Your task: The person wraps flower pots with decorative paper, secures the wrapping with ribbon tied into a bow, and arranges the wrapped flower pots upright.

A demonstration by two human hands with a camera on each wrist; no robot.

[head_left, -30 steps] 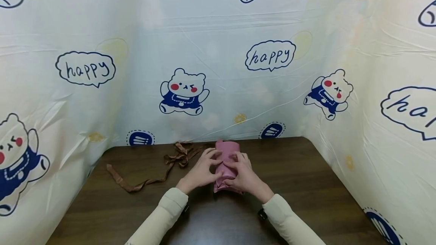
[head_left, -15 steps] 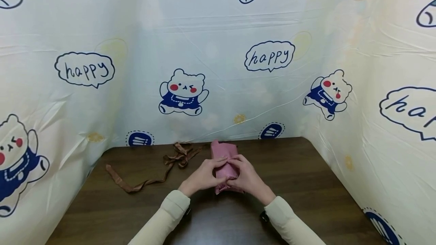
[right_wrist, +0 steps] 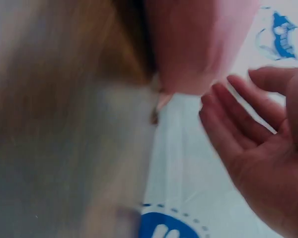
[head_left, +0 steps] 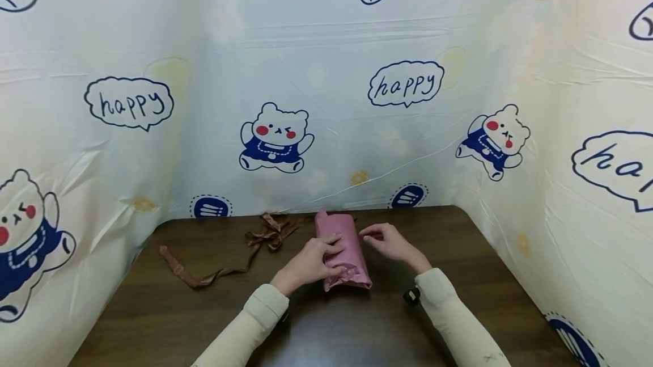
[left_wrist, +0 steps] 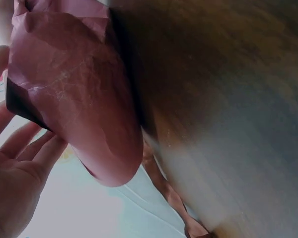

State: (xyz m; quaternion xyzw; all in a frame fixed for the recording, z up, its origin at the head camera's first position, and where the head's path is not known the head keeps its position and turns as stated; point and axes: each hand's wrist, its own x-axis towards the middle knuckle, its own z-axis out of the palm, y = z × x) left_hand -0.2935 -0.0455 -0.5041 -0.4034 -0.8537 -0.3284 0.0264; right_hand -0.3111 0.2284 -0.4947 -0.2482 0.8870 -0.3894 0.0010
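A pink paper-wrapped package (head_left: 352, 245) lies lengthwise on the dark wooden table, its near end crumpled and folded. My left hand (head_left: 309, 263) rests on its left side, fingers spread over the top and thumb toward the folded end. In the left wrist view those fingers (left_wrist: 42, 148) touch the pink paper (left_wrist: 84, 109) beside a dark gap under a lifted edge. To the right of the package, my right hand (head_left: 394, 245) is held loosely with nothing in it. Its fingertips (right_wrist: 204, 111) are near the package's rounded far end (right_wrist: 193, 49) in the right wrist view.
A brown ribbon (head_left: 204, 282) with a looped, bow-like tangle (head_left: 272, 233) lies left of the package, one end trailing forward. The table (head_left: 433, 321) meets a hanging printed curtain (head_left: 336, 129) at the back and sides.
Both hands were together on top of the package; my right hand has since let go and moved off to the right. My left hand stays on the paper. The package shifted slightly left earlier.
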